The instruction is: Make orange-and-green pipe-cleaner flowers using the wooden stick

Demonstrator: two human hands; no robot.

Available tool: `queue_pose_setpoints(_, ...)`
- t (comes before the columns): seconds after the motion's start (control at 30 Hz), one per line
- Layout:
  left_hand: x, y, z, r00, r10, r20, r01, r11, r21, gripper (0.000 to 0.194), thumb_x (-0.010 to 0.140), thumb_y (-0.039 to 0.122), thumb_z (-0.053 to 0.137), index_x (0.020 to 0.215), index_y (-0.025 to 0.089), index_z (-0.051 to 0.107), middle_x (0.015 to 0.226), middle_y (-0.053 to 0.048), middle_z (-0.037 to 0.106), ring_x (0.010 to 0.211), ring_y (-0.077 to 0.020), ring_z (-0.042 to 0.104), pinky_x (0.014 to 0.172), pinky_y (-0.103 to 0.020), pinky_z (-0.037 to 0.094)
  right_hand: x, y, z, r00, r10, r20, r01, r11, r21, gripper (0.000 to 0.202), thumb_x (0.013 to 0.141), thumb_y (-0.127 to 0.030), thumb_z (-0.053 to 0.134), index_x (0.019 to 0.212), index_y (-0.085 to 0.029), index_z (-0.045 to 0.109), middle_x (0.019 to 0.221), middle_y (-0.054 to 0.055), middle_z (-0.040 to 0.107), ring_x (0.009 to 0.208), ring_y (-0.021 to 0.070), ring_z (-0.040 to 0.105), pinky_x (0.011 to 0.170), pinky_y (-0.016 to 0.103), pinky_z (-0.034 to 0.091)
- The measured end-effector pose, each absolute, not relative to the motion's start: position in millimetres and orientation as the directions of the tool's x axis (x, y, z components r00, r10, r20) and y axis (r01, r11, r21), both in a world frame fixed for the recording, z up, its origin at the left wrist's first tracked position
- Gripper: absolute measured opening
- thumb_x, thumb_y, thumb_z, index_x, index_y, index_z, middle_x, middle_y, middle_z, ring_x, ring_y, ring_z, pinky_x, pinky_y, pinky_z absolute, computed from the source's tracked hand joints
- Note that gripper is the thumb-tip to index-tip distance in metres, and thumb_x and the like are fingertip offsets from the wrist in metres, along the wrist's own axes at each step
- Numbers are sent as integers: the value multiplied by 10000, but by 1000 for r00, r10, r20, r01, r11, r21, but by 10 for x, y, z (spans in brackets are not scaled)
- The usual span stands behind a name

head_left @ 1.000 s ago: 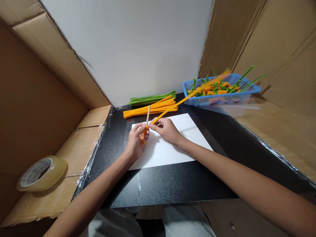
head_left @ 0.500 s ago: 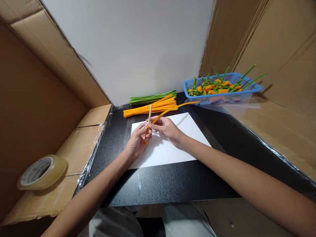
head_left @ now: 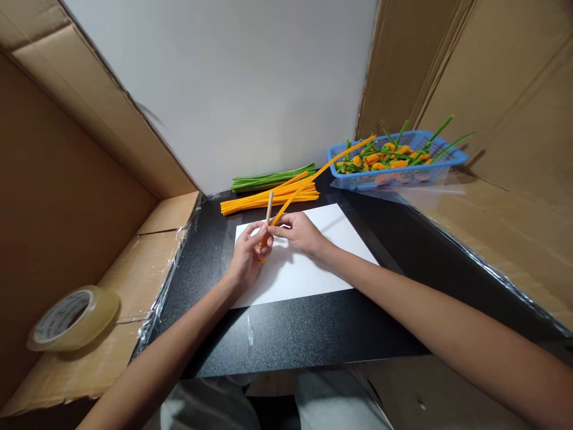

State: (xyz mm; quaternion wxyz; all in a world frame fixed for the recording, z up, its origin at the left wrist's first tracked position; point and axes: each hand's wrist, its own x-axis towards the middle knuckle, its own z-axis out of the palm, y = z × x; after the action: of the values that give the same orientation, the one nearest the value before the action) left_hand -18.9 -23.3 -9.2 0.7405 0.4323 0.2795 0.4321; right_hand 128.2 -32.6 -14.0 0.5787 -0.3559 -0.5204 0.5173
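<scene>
My left hand (head_left: 249,251) is closed around a thin wooden stick (head_left: 269,208), which points up out of the fist. An orange pipe cleaner (head_left: 308,186) runs from between my hands up to the right, its far end in front of the basket. Its lower part lies along the stick in my left fingers, and a short orange end shows below them. My right hand (head_left: 301,233) pinches the pipe cleaner beside the stick with thumb and forefinger. Both hands are above a white sheet of paper (head_left: 340,263).
Behind the paper lie a bundle of orange pipe cleaners (head_left: 242,205) and a bundle of green ones (head_left: 255,183). A blue basket (head_left: 403,174) holds several orange-and-green pieces. A tape roll (head_left: 74,318) rests on cardboard at the left. Cardboard walls stand on both sides.
The free length of the orange pipe cleaner has swung upward, from low over the bundle to a raised slant in front of the basket. Both hands stay almost in place.
</scene>
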Motion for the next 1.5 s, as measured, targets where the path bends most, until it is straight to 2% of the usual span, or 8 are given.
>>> queue_pose_setpoints(0.27, -199, -230, -85, 399, 914, -77, -340, 225, 913, 403, 684, 289, 833, 888, 170, 506, 560, 53, 533, 428, -23, 340, 418, -136, 184, 1214, -367, -180, -54, 991, 120, -324, 97, -941, 349, 629, -457, 837, 736, -133, 763, 678, 38, 701, 679, 136, 538, 716, 297, 399)
queue_pose_setpoints(0.5, -200, -239, -39, 423, 894, -149, -334, 306, 892, 408, 660, 279, 834, 832, 166, 481, 546, 60, 494, 416, -15, 319, 407, -129, 167, 1208, -381, -182, -98, 993, 59, -422, 13, -906, 353, 720, -491, 758, 745, -139, 739, 690, 42, 653, 751, 152, 554, 732, 297, 384)
queue_pose_setpoints(0.7, -197, -247, -3, 584, 795, -163, -364, 436, 823, 374, 693, 258, 815, 819, 154, 479, 552, 82, 417, 425, 0, 269, 409, -109, 148, 1225, -352, -211, -143, 990, 9, -545, -71, -835, 191, 670, -327, 785, 728, -155, 725, 715, 16, 627, 730, 141, 539, 761, 304, 406)
queue_pose_setpoints(0.8, -218, -214, 7, 631, 760, -155, -317, 436, 842, 398, 693, 286, 825, 849, 152, 485, 546, 86, 418, 424, 1, 260, 414, -110, 154, 1253, -343, -201, -176, 984, -14, -554, -111, -825, 122, 647, -243, 763, 719, -150, 728, 717, 22, 638, 718, 135, 533, 749, 297, 405)
queue_pose_setpoints(1.0, -308, -128, -5, 670, 738, -78, -109, 202, 973, 430, 770, 380, 784, 991, 198, 463, 566, 48, 553, 402, -19, 286, 420, -138, 130, 1407, -316, -126, -254, 964, -83, -416, -186, -890, 88, 633, -158, 784, 698, -162, 725, 705, 11, 640, 701, 118, 522, 714, 280, 381)
queue_pose_setpoints(1.17, -339, -137, -17, 737, 675, -36, 5, 48, 999, 429, 829, 411, 732, 1005, 242, 379, 588, 55, 594, 423, -43, 350, 442, -150, 183, 1550, -344, -22, -385, 923, -18, -222, -111, -969, 173, 651, -271, 835, 670, -158, 705, 640, 16, 644, 650, 136, 548, 641, 288, 374)
queue_pose_setpoints(1.37, -366, -169, -1, 742, 664, 94, 109, -258, 960, 434, 864, 359, 698, 1062, 256, 326, 673, 46, 630, 573, -100, 525, 544, -174, 340, 1677, -343, 76, -435, 900, 30, -81, -6, -997, 256, 647, -355, 862, 730, -142, 746, 699, 39, 706, 720, 164, 621, 710, 311, 432)
queue_pose_setpoints(1.5, -411, -132, 33, 688, 707, 162, 246, -437, 865, 428, 799, 279, 742, 1073, 237, 415, 715, 13, 671, 583, -126, 555, 576, -199, 351, 1793, -288, 95, -418, 908, 20, -14, 15, -1000, 217, 653, -332, 852, 780, -170, 784, 759, 44, 727, 753, 173, 628, 734, 321, 451)
